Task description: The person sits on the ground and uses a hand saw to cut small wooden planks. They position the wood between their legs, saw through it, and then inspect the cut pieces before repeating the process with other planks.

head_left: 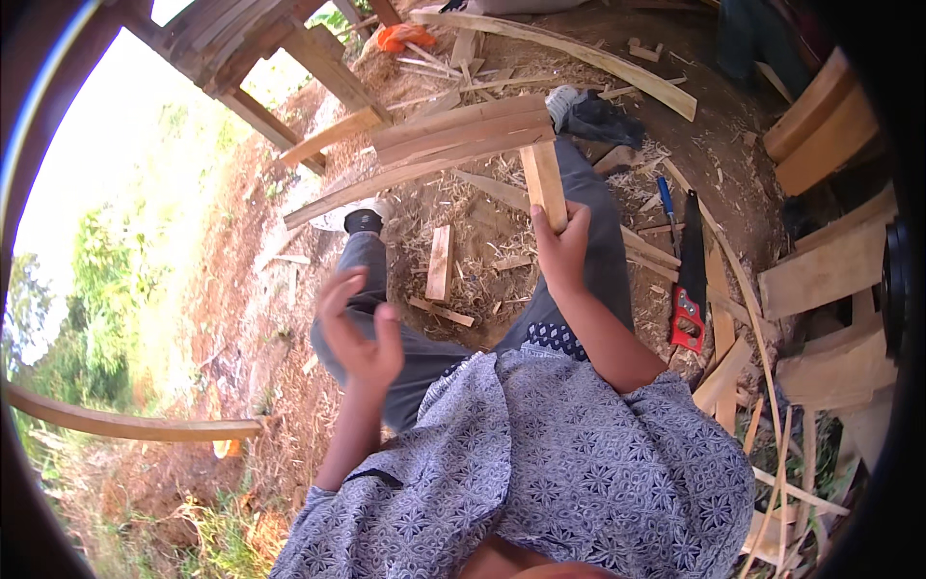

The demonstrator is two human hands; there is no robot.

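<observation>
At far left, a rail extends inward from the edge of view. The left grip is wide, fingers raised and thumb apart, slightly blurred, in front of the left leg. Beyond it, a long strip slants up to the right and passes along the lower edge of a broad board. Below the strip, a short block lies on the ground, between the legs. The right grip is closed around the near end of a wooden piece. The far end of the piece meets the board's right end; whether the two are joined cannot be determined. To the right, a blue-handled tool lies just beside a saw, whose red handle is toward the person. At far right, several thick timbers are positioned one beyond another.
</observation>
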